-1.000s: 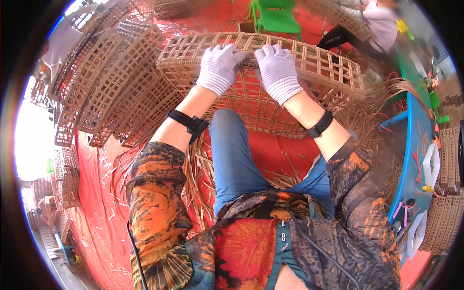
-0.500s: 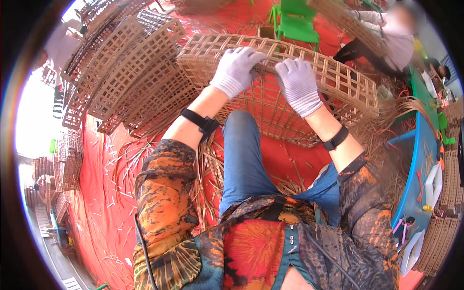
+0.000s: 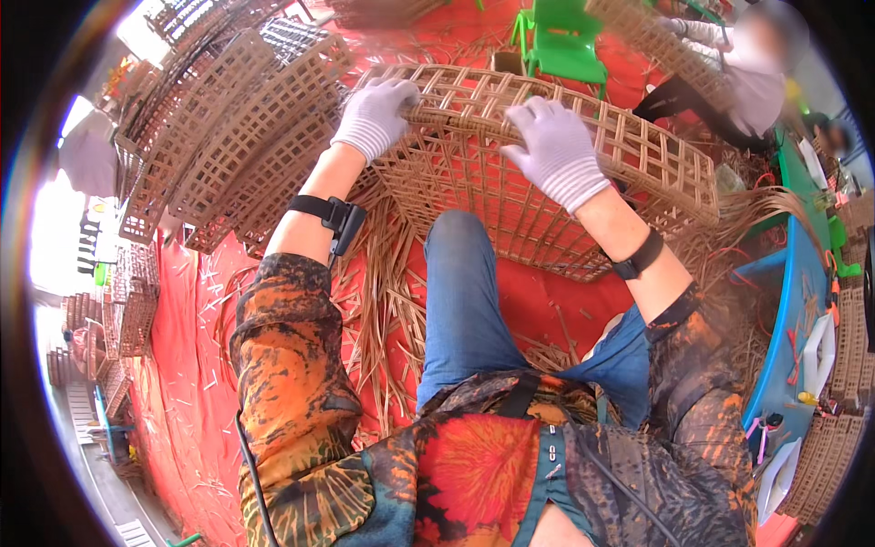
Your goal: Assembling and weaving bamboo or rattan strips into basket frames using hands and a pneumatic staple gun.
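A brown woven openwork basket [image 3: 656, 169] lies on its side in front of my knees, with its long lattice wall uppermost. At its left end my left hand [image 3: 375, 118], in a pale knitted glove, has its fingers curled over the edge. My right hand [image 3: 558, 155], gloved the same way, is by the middle of the basket's near edge. Its thumb stands apart from the fingers, and nothing shows between them. Some fingertips of the left hand are hidden against the weave.
Stacked lattice panels [image 3: 246, 128] stand at the left. Loose strips [image 3: 383, 310] litter the red floor covering [image 3: 196, 365]. A green chair [image 3: 561, 50] is beyond the basket, a blue table [image 3: 784, 319] at the right. Another person [image 3: 756, 91] sits at the far right with a woven piece.
My left hand has moved left along the basket's edge, away from the right hand. The right thumb has spread from its fingers, while the basket stays nearly in place.
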Demonstrator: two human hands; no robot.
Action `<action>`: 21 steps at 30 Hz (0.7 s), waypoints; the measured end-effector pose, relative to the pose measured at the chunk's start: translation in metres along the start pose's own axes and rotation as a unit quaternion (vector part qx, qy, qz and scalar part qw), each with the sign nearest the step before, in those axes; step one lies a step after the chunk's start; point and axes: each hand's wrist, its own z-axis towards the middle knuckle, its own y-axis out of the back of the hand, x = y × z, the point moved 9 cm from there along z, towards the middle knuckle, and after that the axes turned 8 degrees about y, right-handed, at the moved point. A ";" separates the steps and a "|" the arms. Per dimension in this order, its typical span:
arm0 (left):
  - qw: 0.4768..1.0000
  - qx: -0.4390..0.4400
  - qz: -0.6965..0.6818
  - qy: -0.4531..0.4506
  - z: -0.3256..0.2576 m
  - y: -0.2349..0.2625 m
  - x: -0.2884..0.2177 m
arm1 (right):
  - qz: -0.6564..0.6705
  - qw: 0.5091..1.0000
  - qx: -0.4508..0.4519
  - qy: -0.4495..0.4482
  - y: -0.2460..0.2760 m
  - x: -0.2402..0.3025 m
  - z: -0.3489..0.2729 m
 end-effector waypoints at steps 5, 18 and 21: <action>0.997 -0.059 -0.046 -0.004 -0.004 0.011 0.000 | -0.002 1.000 -0.010 -0.008 -0.019 0.024 0.040; 0.994 -0.091 -0.058 -0.007 0.003 0.011 -0.010 | 0.066 0.991 0.051 -0.108 -0.045 0.006 0.061; 0.995 -0.085 -0.057 -0.013 0.002 0.010 -0.009 | 0.078 0.988 0.075 -0.110 -0.048 0.007 0.063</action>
